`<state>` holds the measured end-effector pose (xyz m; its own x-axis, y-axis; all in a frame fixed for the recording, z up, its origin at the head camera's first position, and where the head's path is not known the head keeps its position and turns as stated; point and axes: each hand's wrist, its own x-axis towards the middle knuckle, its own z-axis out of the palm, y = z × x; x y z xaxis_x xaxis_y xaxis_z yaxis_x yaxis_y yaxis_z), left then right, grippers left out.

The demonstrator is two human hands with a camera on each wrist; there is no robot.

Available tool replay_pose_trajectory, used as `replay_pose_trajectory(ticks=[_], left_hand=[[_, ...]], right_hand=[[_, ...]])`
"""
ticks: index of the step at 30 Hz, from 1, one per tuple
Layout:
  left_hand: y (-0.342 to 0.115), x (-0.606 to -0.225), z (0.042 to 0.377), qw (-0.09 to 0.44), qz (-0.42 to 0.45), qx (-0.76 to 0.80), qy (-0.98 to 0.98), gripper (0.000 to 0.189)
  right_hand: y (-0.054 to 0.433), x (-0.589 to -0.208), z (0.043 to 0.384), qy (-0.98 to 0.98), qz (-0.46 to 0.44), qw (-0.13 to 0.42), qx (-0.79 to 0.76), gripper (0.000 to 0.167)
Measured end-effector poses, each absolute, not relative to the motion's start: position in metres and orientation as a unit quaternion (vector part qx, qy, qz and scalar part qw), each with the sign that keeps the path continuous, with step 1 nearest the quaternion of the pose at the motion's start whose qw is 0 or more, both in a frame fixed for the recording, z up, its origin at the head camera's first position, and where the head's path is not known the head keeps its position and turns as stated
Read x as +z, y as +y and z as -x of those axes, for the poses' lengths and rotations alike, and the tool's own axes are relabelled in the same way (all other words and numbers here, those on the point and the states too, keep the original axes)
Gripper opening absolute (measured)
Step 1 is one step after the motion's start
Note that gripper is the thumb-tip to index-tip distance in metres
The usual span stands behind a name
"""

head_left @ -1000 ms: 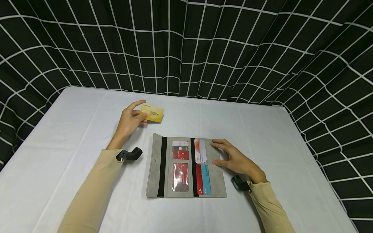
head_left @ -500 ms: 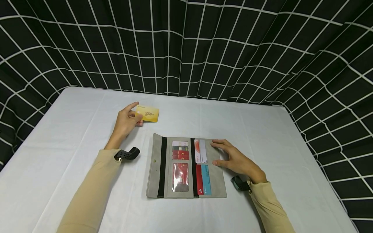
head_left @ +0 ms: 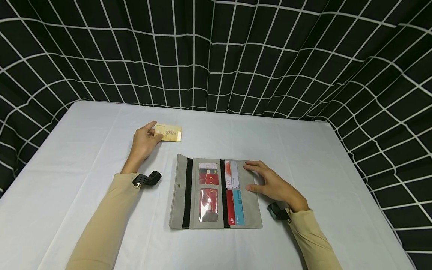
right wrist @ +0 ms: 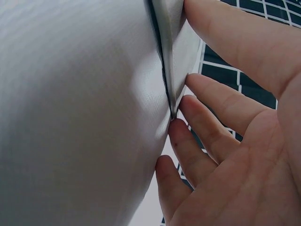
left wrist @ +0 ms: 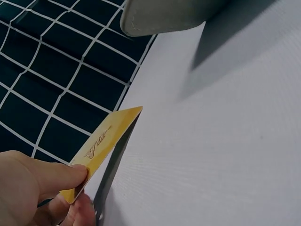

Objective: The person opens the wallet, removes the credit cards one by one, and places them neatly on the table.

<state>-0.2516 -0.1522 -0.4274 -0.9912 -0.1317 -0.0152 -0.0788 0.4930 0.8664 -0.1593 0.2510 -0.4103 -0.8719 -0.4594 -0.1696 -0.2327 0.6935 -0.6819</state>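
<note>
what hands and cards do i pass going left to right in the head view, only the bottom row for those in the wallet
The left hand → yellow card → windowed card → red card → blue card → right hand.

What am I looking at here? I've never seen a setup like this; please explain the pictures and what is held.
There is no machine: these are a person's left hand and right hand, both bare, with beige fabric sleeves. The wide picture comes from a camera worn on the head, looking forward and down. The two close-ups come from cameras on the wrists, one for each hand's work.

On the smooth white cloth lies an open, grey folding wallet with black strips. Several cards sit in it, including a blue rectangular one. Behind hangs a black curtain with white grid lines.

The left hand pinches a thin yellow rectangular card past the wallet's far left corner. The right hand grips nothing visible and rests at the wallet's right side.
</note>
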Motion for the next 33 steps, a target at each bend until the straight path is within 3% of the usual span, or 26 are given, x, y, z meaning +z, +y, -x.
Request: replay_pose_trajectory(ticks=[33], left_hand=[[-0.1503,-0.4193,0.2472,0.069,-0.011,-0.507,-0.859,0.044]], right_hand=[[0.2511,-0.41,0.1596,0.904,0.191,0.171,-0.343,0.071]])
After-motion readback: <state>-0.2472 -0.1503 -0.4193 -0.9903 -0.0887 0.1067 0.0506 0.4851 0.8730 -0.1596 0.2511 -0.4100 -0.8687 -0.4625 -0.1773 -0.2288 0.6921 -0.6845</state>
